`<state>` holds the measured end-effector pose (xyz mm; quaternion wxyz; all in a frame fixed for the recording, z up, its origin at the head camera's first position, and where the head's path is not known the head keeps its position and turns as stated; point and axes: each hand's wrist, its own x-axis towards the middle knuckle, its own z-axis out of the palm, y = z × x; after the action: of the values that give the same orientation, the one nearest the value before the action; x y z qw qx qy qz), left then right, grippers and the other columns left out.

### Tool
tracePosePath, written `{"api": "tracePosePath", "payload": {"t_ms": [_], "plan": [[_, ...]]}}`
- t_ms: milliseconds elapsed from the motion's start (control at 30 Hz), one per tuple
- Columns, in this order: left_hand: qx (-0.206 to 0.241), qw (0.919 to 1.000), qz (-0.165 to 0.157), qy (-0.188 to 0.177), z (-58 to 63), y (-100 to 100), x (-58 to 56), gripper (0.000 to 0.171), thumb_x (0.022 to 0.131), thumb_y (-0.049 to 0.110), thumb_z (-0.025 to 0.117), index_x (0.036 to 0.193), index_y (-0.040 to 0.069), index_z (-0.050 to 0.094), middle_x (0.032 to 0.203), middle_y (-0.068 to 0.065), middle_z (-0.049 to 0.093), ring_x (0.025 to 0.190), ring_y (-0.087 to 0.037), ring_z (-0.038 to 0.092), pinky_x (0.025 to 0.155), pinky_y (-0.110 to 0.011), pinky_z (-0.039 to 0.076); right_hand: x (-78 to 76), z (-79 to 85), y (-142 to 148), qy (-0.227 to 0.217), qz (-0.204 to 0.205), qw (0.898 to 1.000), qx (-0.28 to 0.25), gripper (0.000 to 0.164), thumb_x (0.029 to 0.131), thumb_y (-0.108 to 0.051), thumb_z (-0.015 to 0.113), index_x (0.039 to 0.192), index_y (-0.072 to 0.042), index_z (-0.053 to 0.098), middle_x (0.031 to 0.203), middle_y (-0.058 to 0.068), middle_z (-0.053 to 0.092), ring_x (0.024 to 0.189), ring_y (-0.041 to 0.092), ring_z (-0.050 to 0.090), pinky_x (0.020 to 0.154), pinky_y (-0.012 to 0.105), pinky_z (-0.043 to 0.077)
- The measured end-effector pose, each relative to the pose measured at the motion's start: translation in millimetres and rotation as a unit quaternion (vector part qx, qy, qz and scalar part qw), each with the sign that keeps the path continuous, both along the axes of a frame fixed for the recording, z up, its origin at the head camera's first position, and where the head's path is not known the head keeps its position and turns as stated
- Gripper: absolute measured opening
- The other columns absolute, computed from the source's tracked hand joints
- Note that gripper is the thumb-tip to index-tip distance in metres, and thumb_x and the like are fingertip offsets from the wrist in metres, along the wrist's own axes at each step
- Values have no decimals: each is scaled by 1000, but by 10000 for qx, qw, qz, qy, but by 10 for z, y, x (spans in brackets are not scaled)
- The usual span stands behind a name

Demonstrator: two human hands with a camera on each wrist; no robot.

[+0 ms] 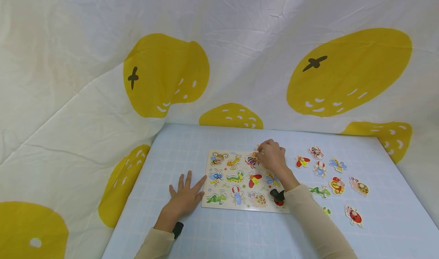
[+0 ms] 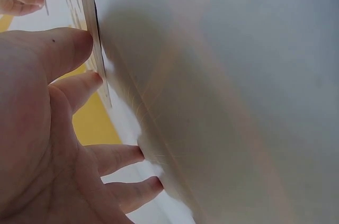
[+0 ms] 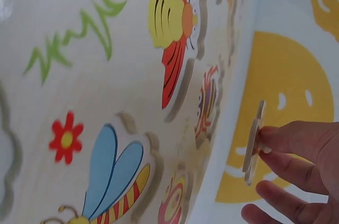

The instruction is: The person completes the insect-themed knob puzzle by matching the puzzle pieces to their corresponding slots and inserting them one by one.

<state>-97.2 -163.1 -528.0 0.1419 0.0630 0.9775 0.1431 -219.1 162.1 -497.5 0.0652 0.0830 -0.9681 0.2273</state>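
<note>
A wooden puzzle board (image 1: pixel 260 209) with printed insects in cut-out recesses lies on the table. My right hand (image 1: pixel 272 156) is over its top edge, near the spider picture (image 1: pixel 252 162). Between its thumb and fingertips it pinches a thin wooden puzzle piece (image 3: pixel 252 147), seen edge-on in the right wrist view and clear of the board; the picture on it is mostly hidden. My left hand (image 1: pixel 185 198) lies with fingers spread at the board's left side. In the left wrist view, its thumb and index finger (image 2: pixel 85 82) touch the board's edge (image 2: pixel 95 28).
Right of the board lie several loose insect pieces, among them a ladybug (image 1: pixel 354 215), a snail (image 1: pixel 359 186), a dragonfly (image 1: pixel 338 165), a spider (image 1: pixel 316 152) and a grasshopper (image 1: pixel 320 191). A white curtain (image 1: pixel 247 53) with yellow fruit prints hangs behind the pale blue table (image 1: pixel 219 236).
</note>
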Motion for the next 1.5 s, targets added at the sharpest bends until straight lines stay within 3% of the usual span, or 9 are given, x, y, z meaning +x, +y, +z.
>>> {"api": "tracePosePath", "payload": {"t_ms": [300,667,1067,1500], "plan": [[34,10000,-48,26,-9,-7,20,57,104,41,52,157,33,34,164,-24,10,147,-52,3,101,-83,6,30,4,-165,43,174,9998,30,17,91,-24,75,93,-7,75,120,17,61,109,41,54,92,66,37],[31,10000,-34,29,64,15,34,57,103,39,54,157,32,35,163,-25,12,147,-52,4,102,-82,7,46,-14,-385,-6,409,9991,107,15,92,-24,74,92,-9,75,120,15,61,111,38,54,94,65,36],[39,10000,-37,40,16,5,22,58,103,41,53,157,33,34,164,-24,10,147,-51,3,102,-82,6,10,-71,-591,-107,557,9980,296,16,93,-27,72,91,-12,74,120,12,61,111,35,53,96,63,36],[102,9999,-27,45,44,5,18,57,103,40,55,156,32,36,163,-24,11,147,-52,5,102,-82,7,26,-140,-756,-264,690,9961,480,13,92,-26,71,85,-15,70,117,10,60,109,33,54,95,63,36]]}}
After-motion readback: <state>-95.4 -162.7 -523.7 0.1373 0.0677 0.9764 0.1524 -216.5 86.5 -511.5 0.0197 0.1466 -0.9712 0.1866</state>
